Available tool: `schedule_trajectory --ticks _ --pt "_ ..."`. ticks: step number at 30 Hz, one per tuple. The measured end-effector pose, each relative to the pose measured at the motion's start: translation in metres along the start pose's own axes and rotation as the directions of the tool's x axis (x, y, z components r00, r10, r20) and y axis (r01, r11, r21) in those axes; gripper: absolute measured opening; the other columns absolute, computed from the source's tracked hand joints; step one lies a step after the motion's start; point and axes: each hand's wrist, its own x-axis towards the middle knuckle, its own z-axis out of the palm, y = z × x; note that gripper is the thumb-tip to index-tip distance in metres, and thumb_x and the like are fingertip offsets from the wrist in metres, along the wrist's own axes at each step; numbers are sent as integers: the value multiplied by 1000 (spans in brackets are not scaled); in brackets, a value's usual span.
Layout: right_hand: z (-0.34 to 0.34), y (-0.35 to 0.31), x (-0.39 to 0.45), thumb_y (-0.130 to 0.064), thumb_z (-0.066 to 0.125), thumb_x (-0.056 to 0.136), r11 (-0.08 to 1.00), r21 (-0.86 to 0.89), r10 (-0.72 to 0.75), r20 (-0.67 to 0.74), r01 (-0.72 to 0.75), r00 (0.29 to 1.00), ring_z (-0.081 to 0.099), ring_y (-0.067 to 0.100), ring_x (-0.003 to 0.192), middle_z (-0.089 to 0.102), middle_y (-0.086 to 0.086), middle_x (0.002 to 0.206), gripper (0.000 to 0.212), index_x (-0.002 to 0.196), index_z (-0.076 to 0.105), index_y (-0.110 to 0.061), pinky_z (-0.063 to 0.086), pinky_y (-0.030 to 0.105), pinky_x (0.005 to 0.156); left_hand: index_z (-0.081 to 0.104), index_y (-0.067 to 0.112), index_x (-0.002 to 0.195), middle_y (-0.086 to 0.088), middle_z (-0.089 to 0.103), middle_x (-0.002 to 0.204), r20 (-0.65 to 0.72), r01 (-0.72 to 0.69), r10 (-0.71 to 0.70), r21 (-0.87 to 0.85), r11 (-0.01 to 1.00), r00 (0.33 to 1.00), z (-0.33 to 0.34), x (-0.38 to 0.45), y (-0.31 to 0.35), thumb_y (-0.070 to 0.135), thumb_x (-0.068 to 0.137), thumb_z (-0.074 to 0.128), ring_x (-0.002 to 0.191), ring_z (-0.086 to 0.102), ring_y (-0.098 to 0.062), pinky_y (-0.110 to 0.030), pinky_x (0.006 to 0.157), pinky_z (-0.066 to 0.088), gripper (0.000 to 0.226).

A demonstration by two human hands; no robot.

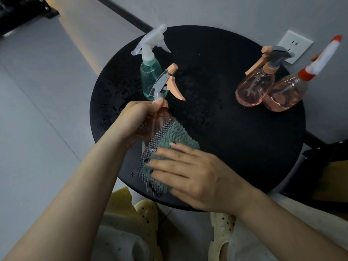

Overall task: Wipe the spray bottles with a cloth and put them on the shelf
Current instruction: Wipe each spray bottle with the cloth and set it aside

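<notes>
Our left hand grips a pink spray bottle by its neck; our right hand, fingers straight, presses a green cloth against it.

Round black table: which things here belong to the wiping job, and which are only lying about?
Job:
- held pink bottle, gripped by left hand
- green cloth, under right hand
- green bottle
- two pink bottles standing on the table

Lying about:
- wall socket
- pale shoes
</notes>
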Motion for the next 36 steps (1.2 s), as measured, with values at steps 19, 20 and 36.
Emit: schedule_trajectory --ticks 19,20,36 --pt "-3 4 1 -23 52 91 989 30 148 -52 -147 988 36 24 136 50 6 139 40 129 55 -9 29 38 112 67 12 72 1 62 54 53 2 0 -42 999 999 0 2 -3 25 91 58 44 55 -8 -15 46 41 25" --pt "-2 2 2 -22 54 90 996 14 90 -27 -90 996 36 24 135 51 6 138 40 127 56 -10 27 38 113 64 13 69 4 59 48 33 -3 5 -35 999 999 0 1 -2 24 92 57 38 50 -5 -11 39 36 27" --pt "-4 12 5 -28 43 96 776 419 550 -84 -472 831 31 6 137 42 -8 142 43 137 45 -15 30 18 108 67 18 68 5 59 59 79 -14 11 28 1000 997 2 3 -5 30 91 57 48 53 -7 -17 47 41 28"
